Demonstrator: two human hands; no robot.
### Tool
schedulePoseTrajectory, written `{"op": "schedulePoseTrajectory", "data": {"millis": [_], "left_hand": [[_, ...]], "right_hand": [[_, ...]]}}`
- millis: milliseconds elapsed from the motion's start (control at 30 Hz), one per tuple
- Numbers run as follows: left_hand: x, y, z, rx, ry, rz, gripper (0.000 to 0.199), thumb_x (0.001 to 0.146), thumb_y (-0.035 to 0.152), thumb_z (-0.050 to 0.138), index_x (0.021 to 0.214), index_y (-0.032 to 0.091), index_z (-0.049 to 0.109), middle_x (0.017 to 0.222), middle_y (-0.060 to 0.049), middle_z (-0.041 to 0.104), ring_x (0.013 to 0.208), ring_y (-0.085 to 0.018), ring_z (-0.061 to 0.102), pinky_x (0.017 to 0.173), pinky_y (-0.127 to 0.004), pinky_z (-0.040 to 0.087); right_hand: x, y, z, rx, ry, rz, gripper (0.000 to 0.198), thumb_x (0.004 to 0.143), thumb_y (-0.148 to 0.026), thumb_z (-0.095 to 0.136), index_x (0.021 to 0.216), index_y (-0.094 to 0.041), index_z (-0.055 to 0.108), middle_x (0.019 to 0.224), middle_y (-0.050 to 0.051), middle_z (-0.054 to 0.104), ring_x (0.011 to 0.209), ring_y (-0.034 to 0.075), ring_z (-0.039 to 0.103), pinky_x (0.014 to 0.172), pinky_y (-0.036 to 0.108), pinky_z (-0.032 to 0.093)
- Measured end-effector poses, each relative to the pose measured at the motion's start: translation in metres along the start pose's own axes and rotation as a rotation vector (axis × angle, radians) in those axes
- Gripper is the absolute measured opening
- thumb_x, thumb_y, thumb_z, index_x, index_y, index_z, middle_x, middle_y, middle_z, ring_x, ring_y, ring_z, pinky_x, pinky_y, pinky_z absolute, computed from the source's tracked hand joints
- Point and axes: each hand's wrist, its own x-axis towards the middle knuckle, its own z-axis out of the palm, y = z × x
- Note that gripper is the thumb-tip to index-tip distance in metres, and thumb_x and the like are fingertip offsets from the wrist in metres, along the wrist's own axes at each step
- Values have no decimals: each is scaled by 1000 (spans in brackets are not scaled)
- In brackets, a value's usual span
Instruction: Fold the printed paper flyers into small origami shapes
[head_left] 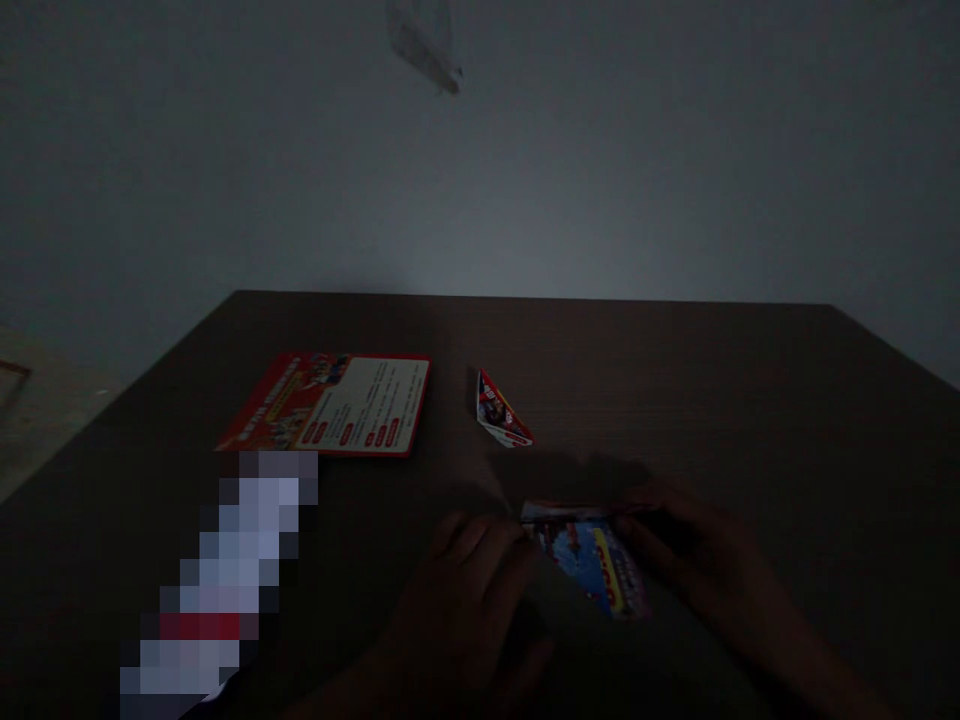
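Note:
In dim light, a sheet of printed paper (581, 560), blue with a yellow and red logo, is held low over the table. Its far edge is folded into a narrow strip, and its near part tapers toward a corner. My left hand (476, 580) is closed at the paper's left corner, its fingertips partly lost in shadow. The thumb and fingers of my right hand (697, 560) pinch the right end of the folded strip. Just beyond the hands lies a small folded paper triangle (501, 412), red and white with printed pictures.
A red and white printed booklet or stack of cards (375, 400) lies at the left of the dark wooden table (675, 370). A pixelated, whitish long shape (225, 590) covers the front left. Behind the table stands a pale wall (600, 180) with a clear plastic piece (424, 45) on it.

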Motion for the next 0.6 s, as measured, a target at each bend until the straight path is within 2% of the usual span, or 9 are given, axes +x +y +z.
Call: {"op": "schedulePoseTrajectory", "data": {"millis": [133,233,433,533,600], "left_hand": [[2,-1,-4,-96,104,-141,28,81,27,56,106,16,54,111,-10,56,102,-25,51,89,-41,42],[2,-5,-3,-133,150,-209,23,81,22,54,103,18,48,108,-10,55,99,-24,52,84,-40,45],[-5,-16,11,-172,295,-212,47,79,21,56,121,19,35,118,-13,50,108,-26,51,89,-43,46],[-7,-18,13,-212,352,-206,56,76,21,58,126,19,32,119,-14,50,110,-26,52,90,-42,46],[-7,-18,11,-206,392,-162,51,78,19,56,125,20,35,117,-12,51,108,-25,52,88,-39,47]], "right_hand": [[-1,-5,-1,51,59,-53,8,83,-27,57,83,-22,63,86,4,69,80,21,67,68,32,55],[-2,-12,-6,14,114,-186,6,83,-22,58,86,-24,63,86,3,69,80,20,67,68,30,55],[-15,-27,-25,-173,228,-530,23,84,-14,53,99,-30,63,92,4,70,87,22,66,72,34,53],[-27,-24,-29,-262,141,-545,32,85,-22,56,115,-34,60,105,5,70,101,27,62,81,42,51],[-33,-21,-28,-278,105,-636,31,87,-32,55,117,-38,60,103,3,71,99,27,63,84,44,51]]}}
